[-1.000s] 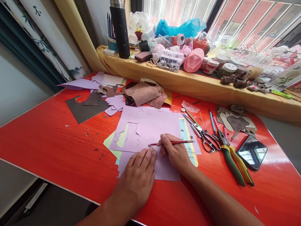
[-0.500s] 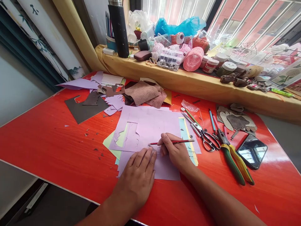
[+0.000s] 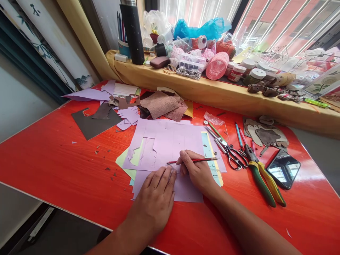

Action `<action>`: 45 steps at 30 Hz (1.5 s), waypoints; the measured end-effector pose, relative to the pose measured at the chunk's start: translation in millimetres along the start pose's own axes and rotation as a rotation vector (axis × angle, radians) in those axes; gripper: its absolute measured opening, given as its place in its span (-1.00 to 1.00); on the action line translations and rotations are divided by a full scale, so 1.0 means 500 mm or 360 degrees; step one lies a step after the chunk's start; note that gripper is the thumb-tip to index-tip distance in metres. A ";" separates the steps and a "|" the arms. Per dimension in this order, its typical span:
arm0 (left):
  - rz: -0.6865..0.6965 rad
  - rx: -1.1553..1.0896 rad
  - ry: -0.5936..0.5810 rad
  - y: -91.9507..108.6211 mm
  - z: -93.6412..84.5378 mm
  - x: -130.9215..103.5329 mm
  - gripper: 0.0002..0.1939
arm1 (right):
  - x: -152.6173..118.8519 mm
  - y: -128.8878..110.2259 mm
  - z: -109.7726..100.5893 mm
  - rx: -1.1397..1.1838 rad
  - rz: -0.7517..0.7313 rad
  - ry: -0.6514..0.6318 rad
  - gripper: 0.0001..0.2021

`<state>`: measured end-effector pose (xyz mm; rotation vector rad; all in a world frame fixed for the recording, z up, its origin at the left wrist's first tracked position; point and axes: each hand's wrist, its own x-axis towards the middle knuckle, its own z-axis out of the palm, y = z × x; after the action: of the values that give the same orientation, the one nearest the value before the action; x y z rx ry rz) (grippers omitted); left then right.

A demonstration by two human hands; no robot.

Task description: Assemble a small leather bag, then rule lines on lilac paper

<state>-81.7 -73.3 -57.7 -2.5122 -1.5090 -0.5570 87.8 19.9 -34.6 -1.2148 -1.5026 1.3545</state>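
My right hand (image 3: 195, 170) is closed around a red pencil (image 3: 200, 160), its tip to the left at the lower part of a purple paper sheet (image 3: 170, 141). That sheet has cut-out openings on its left side. My left hand (image 3: 156, 194) lies flat with fingers stretched, pressing on the purple paper just below the pencil tip. Another purple sheet (image 3: 188, 193) sits under both hands. Green paper (image 3: 124, 161) and a light blue strip (image 3: 206, 141) stick out from beneath. Whatever lies under my left fingertips is mostly hidden.
To the right lie scissors (image 3: 225, 148), green-and-yellow pliers (image 3: 261, 180), a phone (image 3: 283, 169) and leather pieces (image 3: 268, 136). Brown leather scraps (image 3: 159, 104) and dark grey sheet (image 3: 90, 124) are at the back left. A ledge (image 3: 170, 76) with yarn, jars and a black flask (image 3: 132, 35) runs behind.
The view has shifted very slightly. Both hands stay in nearly the same place, with the pencil still held at the purple paper.
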 end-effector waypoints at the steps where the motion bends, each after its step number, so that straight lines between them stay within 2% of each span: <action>1: 0.0002 0.0001 -0.0003 0.000 -0.001 0.000 -0.53 | 0.000 0.000 0.000 -0.0003 0.0003 -0.0004 -0.43; 11: 0.0010 0.0025 0.0019 0.000 0.001 -0.002 -0.52 | -0.003 -0.012 -0.005 -0.0094 0.0017 -0.0041 -0.43; 18: -0.0015 0.0023 0.0004 0.000 0.002 -0.003 -0.54 | -0.006 -0.022 -0.033 -0.0159 0.0076 -0.0076 -0.46; 33: 0.0044 0.0062 -0.0033 -0.005 -0.007 0.004 -0.53 | -0.040 -0.006 -0.106 -0.0146 0.0115 0.0063 -0.44; 45: 0.0032 0.0043 -0.0021 -0.002 -0.009 0.005 -0.54 | -0.054 0.001 -0.127 -0.0160 0.0104 0.0102 -0.42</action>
<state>-82.7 -71.9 -52.7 -2.5126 -1.4839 -0.5147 155.2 10.5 -24.2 -1.3681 -1.5131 1.2830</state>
